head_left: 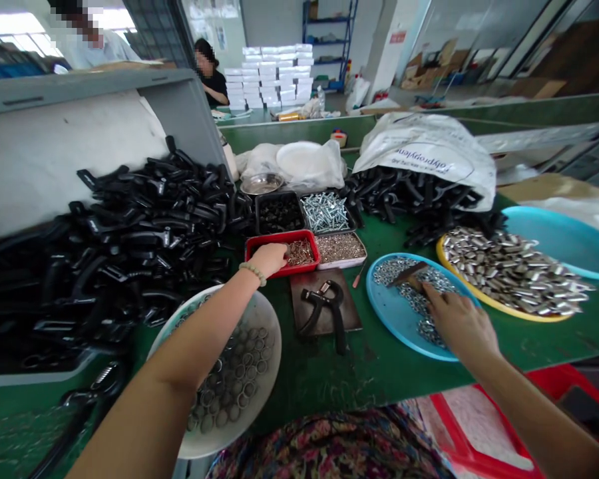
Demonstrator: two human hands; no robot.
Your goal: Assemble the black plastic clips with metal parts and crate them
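Observation:
My left hand [270, 258], a beaded bracelet at its wrist, reaches into a red tray [315, 261] of small copper-coloured pins [299, 253]. Its fingers look drawn together at the pins; their tips are partly hidden. In my right hand [462, 326] is a hammer [409, 274], its head over a blue basin [379, 313] of small silvery metal parts [426, 286]. Between my hands a black plier-like tool [338, 319] with a metal piece near its top lies on a dark metal plate [307, 322]. A round basin [274, 332] of metal rings sits under my left forearm.
A grey crate [180, 100] heaped with black handles stands at left. Trays of screws [325, 211], black pieces [279, 213] and tiny fasteners [339, 247] sit ahead. At right are a yellow-rimmed basin [509, 309] of metal sleeves and a white sack [424, 143]. Two people are beyond.

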